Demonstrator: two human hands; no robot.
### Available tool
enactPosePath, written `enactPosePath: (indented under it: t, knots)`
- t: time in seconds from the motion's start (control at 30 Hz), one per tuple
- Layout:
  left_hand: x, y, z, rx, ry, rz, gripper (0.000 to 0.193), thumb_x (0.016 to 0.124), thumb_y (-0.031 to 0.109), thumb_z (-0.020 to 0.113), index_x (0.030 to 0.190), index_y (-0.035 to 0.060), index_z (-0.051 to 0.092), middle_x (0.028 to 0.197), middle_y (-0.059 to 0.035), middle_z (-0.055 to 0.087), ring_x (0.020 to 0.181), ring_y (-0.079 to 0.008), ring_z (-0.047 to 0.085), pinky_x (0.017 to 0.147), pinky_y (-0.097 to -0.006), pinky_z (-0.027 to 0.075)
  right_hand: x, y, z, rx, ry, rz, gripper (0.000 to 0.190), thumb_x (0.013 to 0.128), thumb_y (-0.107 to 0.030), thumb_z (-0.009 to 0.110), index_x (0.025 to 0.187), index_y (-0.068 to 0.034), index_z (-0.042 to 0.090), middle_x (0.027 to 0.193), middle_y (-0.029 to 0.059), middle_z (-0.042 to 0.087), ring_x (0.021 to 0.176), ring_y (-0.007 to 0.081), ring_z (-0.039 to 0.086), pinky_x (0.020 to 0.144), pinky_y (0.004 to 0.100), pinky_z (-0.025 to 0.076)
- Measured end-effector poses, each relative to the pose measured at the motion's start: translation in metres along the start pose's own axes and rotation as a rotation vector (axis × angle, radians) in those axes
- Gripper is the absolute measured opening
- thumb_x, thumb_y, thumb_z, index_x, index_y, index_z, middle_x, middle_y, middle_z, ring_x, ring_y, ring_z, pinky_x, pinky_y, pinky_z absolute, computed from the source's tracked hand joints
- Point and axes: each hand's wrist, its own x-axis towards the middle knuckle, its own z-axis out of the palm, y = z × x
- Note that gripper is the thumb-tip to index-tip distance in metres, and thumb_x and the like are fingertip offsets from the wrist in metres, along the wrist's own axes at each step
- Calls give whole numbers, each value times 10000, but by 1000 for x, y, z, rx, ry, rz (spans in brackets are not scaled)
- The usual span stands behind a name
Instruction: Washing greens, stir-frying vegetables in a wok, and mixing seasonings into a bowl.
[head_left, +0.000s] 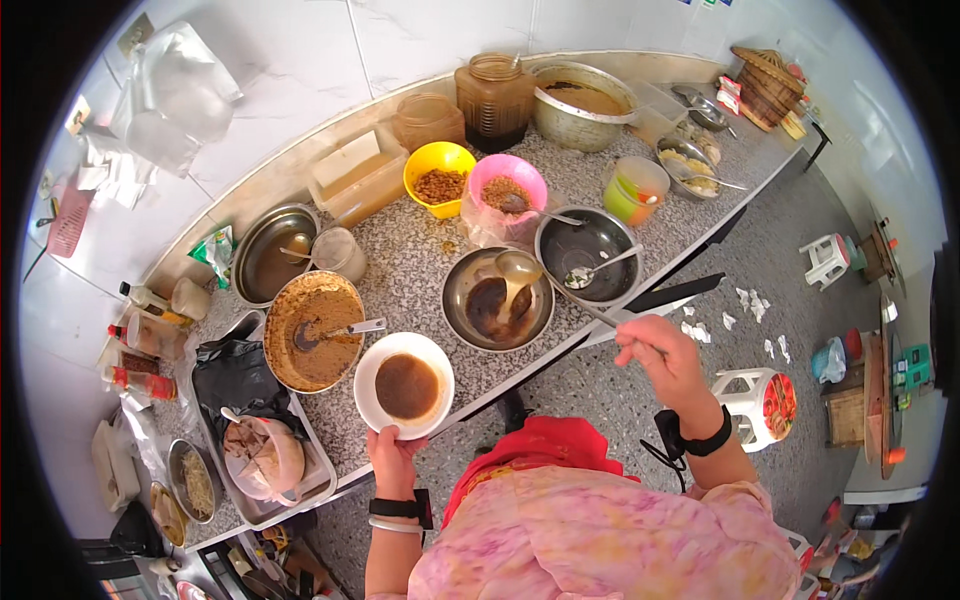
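Note:
My left hand (395, 456) grips the near rim of a white bowl (442, 401) with brown sauce in it, at the counter's front edge. My right hand (660, 356) is closed on the long handle of a metal ladle (517, 268). The ladle's bowl is over a steel basin (453, 315) of dark brown sauce, and pale liquid shows below it. Right beside that basin, another steel bowl (551, 232) holds a spoon (611, 260) with white and green bits. Left of the white bowl stands a pot of brown paste (281, 367) with a spoon handle sticking out.
Behind are a yellow bowl (415, 161), a pink bowl (541, 176), a brown-tinted jar (491, 94) and a large metal pot (592, 129). A steel basin of broth (259, 262) and a metal tray (319, 480) stand at left. White stools (731, 390) are on the floor at right.

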Motion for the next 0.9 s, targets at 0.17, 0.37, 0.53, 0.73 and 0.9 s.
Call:
enactPosePath:
  t: [0.17,0.37,0.53,0.73,0.9]
  knots:
    - [3,-1,0,-10,-19,4,336,764,45,386,1095,-12,367,923,-176,565,666,-297,623,535,-345,562,-20,-23,5,-218,-2,-197,191,833,-10,483,1002,3,570,867,122,574,664,177,610,598,273,487]
    - [-15,-16,2,67,-2,-32,324,880,262,449,1079,9,407,871,-169,575,641,-243,614,493,-302,520,-40,-11,10,199,302,191,196,882,-83,448,1034,-13,549,853,128,608,635,175,614,582,255,502]
    - [-39,-37,53,294,-290,-325,457,875,404,462,1077,3,377,892,-220,565,645,-264,605,508,-329,516,-57,23,-32,781,687,429,232,909,-184,412,1021,-9,515,759,141,627,557,139,586,516,247,509]
    - [14,-50,144,133,-236,-164,550,870,387,483,1216,24,255,969,-217,533,680,-280,618,525,-339,542,-118,47,-105,682,767,488,243,901,-203,418,965,8,520,716,142,622,482,137,548,443,218,448]
    - [16,-81,152,11,-102,-139,624,840,491,483,1175,-1,294,951,-223,533,718,-301,612,561,-364,540,-172,69,-171,496,820,556,255,906,-240,411,881,-13,524,585,86,556,416,113,467,379,212,380]
